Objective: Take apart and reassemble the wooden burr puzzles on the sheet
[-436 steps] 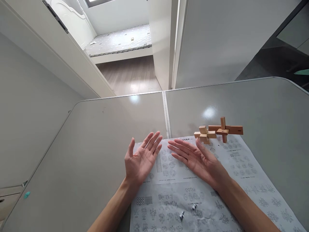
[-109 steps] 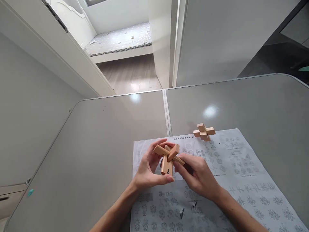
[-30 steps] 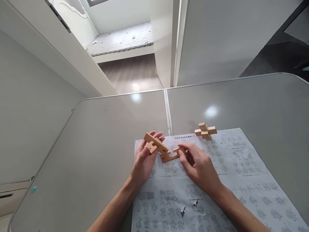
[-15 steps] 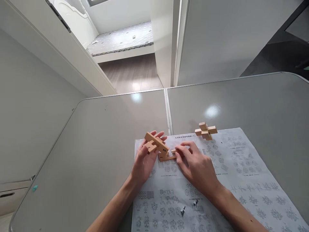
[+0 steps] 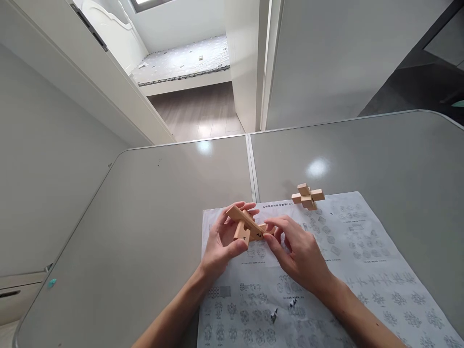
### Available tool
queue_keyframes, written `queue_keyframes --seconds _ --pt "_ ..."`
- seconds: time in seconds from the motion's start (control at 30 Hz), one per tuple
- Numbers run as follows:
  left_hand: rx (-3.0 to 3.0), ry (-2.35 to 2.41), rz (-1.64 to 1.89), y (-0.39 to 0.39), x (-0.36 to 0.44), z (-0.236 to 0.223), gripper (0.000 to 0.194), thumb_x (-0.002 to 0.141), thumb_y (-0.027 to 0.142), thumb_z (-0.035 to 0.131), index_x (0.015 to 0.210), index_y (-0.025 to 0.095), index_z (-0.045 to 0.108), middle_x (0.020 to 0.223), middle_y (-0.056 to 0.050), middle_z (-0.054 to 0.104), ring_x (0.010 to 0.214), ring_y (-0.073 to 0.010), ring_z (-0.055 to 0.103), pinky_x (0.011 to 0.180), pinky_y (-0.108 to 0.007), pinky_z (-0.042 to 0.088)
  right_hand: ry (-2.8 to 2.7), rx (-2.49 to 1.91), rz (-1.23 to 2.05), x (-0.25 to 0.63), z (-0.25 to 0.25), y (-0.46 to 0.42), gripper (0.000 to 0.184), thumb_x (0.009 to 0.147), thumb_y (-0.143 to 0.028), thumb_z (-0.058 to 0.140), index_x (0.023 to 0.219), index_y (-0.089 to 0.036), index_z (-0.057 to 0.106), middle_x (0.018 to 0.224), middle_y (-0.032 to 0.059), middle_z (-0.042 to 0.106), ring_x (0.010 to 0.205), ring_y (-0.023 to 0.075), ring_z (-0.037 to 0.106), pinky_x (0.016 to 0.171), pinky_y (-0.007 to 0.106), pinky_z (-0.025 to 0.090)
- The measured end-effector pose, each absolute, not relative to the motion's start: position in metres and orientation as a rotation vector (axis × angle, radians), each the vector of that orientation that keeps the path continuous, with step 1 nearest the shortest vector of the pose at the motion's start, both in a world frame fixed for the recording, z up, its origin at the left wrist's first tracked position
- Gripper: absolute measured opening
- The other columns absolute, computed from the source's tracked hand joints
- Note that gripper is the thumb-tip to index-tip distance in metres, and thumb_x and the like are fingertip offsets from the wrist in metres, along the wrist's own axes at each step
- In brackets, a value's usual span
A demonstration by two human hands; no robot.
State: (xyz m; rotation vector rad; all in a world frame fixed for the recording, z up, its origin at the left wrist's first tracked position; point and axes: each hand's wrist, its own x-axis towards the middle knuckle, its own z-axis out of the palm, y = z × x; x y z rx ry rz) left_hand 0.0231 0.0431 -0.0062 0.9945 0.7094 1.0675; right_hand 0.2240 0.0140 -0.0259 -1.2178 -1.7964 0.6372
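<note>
Several notched wooden puzzle pieces (image 5: 243, 223), joined at angles and marked with black numbers, are held between my hands above the printed sheet. My left hand (image 5: 222, 244) cups them from the left, its thumb against the lower block and its fingers behind. With thumb and index finger, my right hand (image 5: 292, 244) grips the right end of the pieces. Its other fingers are curled, and that end is partly hidden. A cross-shaped wooden puzzle (image 5: 308, 197) stands at the far edge of the sheet, touched by neither hand.
The large paper sheet (image 5: 326, 285) with line drawings of puzzles lies under my hands, with two small torn spots in it. It rests on a grey table (image 5: 126, 232) with a pale seam. Beyond are a doorway and a bed (image 5: 184, 58).
The joined pieces have moved slightly right and turned. My left thumb has come down onto the lower block, and the numbered bar now meets my right fingertips.
</note>
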Motion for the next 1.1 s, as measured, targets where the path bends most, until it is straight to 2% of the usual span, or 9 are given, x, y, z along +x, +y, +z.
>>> queue_keyframes --seconds 0.13,0.3,0.47,0.63,0.87,1.1 --pt "1.104 0.621 1.021 0.042 0.024 -0.008 0.078 0.077 0.045 0.093 0.146 0.029 0.059 0.153 -0.015 0.059 0.146 -0.0411 0.051 0.118 -0.056 0.046 -1.878 -1.125 0.665 0.223 -0.023 0.014 0.010 0.108 -0.021 0.056 0.117 -0.022 0.062 0.098 0.0022 0.070 0.070 0.0125 0.062 0.062 0.026 0.048" --pt "1.156 0.590 0.971 0.041 0.023 -0.013 0.088 0.074 0.038 0.096 0.150 0.030 0.055 0.157 -0.015 0.054 0.152 -0.0420 0.044 0.121 -0.057 0.043 -1.869 -1.032 0.744 0.223 -0.020 0.015 0.013 0.109 -0.015 0.052 0.115 -0.022 0.060 0.097 0.0020 0.069 0.068 0.0129 0.058 0.062 0.026 0.047" --pt "1.161 0.626 0.963 0.041 0.022 -0.016 0.088 0.073 0.041 0.096 0.150 0.032 0.054 0.150 -0.013 0.058 0.144 -0.0390 0.052 0.117 -0.053 0.048 -1.860 -1.024 0.741 0.225 -0.020 0.015 0.013 0.108 -0.014 0.052 0.115 -0.022 0.060 0.098 0.0033 0.070 0.066 0.0128 0.056 0.060 0.026 0.046" --pt "1.163 0.635 0.960 0.041 0.022 -0.019 0.089 0.071 0.042 0.097 0.149 0.033 0.054 0.148 -0.012 0.060 0.139 -0.0359 0.057 0.117 -0.052 0.048 -1.863 -1.046 0.665 0.224 -0.024 0.014 0.014 0.107 -0.012 0.054 0.116 -0.022 0.060 0.093 0.0019 0.068 0.064 0.0119 0.053 0.059 0.025 0.043" --pt "1.169 0.636 0.954 0.043 0.020 -0.023 0.094 0.068 0.045 0.098 0.149 0.035 0.053 0.150 -0.013 0.059 0.139 -0.0378 0.058 0.114 -0.056 0.049 -1.853 -1.072 0.607 0.221 -0.022 0.013 0.011 0.106 -0.012 0.055 0.111 -0.020 0.060 0.083 -0.0010 0.061 0.059 0.0104 0.049 0.057 0.025 0.040" --pt "1.144 0.627 0.932 0.044 0.020 -0.019 0.093 0.068 0.045 0.098 0.148 0.034 0.053 0.148 -0.014 0.062 0.140 -0.0395 0.056 0.111 -0.054 0.051 -1.856 -1.104 0.626 0.223 -0.020 0.014 0.012 0.107 -0.013 0.053 0.112 -0.022 0.061 0.084 -0.0004 0.063 0.059 0.0114 0.052 0.055 0.025 0.040"
